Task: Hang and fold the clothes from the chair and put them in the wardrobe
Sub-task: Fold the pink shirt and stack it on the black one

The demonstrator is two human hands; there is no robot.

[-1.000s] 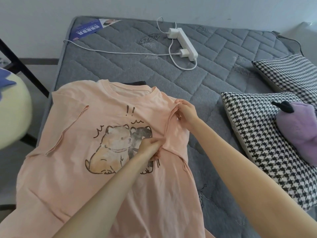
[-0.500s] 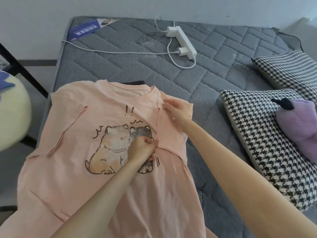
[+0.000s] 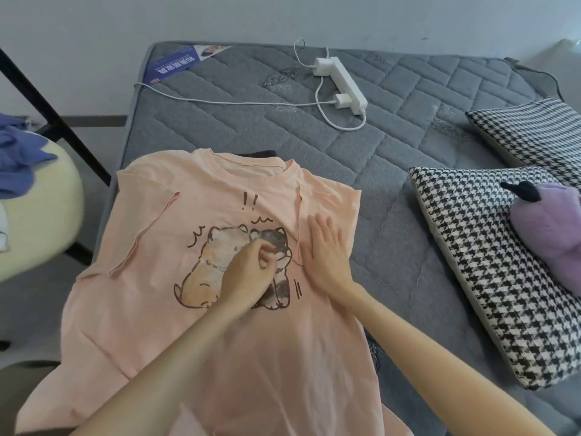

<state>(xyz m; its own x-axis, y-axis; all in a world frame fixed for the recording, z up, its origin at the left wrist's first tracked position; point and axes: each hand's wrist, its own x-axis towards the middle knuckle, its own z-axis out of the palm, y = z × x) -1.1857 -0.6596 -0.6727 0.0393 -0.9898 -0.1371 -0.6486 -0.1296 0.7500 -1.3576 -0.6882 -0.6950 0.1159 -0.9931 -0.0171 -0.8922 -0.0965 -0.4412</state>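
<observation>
A peach T-shirt (image 3: 163,309) with a cartoon animal print lies face up on the grey mattress (image 3: 393,152). Both sleeves are folded inward over the front; the left sleeve (image 3: 144,231) lies slantwise and the right sleeve (image 3: 330,202) lies beside the print. My right hand (image 3: 327,253) presses flat on the folded right sleeve with straight fingers. Just left of that sleeve's hem, my left hand (image 3: 251,272) rests on the print with curled fingers; no fabric shows between them. At the far left, a pale yellow chair (image 3: 37,209) carries a blue garment (image 3: 19,158).
A dark garment (image 3: 257,153) peeks out behind the collar. A white power strip (image 3: 345,83) with cables lies at the back of the mattress. Two houndstooth pillows (image 3: 487,262) (image 3: 534,133) and a purple plush toy (image 3: 550,234) fill the right side. A black bar (image 3: 53,118) slants at left.
The right sleeve, which both hands were pinching, now lies flat over the front. My right hand has opened and presses on it; my left hand has let go of the hem.
</observation>
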